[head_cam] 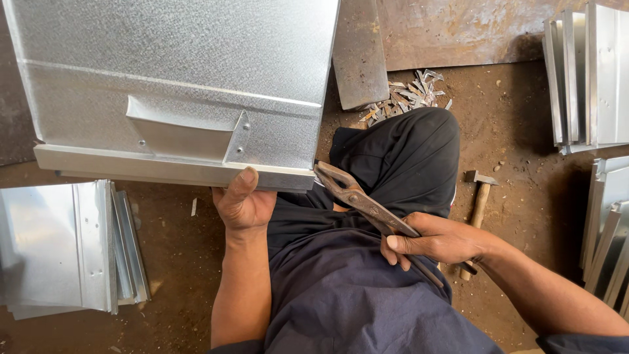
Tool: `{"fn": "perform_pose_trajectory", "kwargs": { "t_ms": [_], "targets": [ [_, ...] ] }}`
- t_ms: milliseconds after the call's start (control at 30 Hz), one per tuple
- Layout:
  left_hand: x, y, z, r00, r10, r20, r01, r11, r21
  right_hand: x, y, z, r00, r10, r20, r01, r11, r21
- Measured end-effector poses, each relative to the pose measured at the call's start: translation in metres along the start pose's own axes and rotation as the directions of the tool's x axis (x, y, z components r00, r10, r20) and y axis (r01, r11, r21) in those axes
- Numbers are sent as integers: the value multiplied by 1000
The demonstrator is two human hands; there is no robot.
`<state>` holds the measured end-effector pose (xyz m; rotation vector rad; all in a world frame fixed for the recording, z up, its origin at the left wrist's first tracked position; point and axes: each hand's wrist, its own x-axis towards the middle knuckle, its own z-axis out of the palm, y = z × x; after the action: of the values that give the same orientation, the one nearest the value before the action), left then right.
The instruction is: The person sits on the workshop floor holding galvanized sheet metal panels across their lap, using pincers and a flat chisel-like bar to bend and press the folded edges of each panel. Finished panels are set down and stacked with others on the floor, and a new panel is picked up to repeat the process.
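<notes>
Gripping the sheet (173,78) by its near folded edge, my left hand (244,203) has its thumb on top; my right hand (436,239) clenches the snips (367,206), blades just beside that edge.

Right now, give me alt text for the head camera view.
A seated person's left hand grips the folded edge of a galvanized sheet-metal panel while the right hand holds tin snips at its corner. A hammer lies on the dirt floor.

Bare brown dirt floor (517,131) in daylight, rusty steel plate (458,29) at the top edge.
</notes>
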<state>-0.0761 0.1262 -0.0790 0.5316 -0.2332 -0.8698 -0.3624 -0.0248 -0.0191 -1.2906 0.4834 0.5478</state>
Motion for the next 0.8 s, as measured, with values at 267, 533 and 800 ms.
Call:
{"fn": "perform_pose_trajectory", "kwargs": {
  "t_ms": [267,533,800],
  "targets": [
    [1,1,4,1000,-11,25,10,1000,28,3,11,4,1000,-8,-3,8,1000,-12],
    [2,-5,1,1000,-6,29,6,1000,-22,8,31,9,999,37,-25,-37,999,-1],
    [8,6,22,1000,20,0,-20,999,-45,9,12,1,975,-220,-25,219,975,-36]
  ]
}}
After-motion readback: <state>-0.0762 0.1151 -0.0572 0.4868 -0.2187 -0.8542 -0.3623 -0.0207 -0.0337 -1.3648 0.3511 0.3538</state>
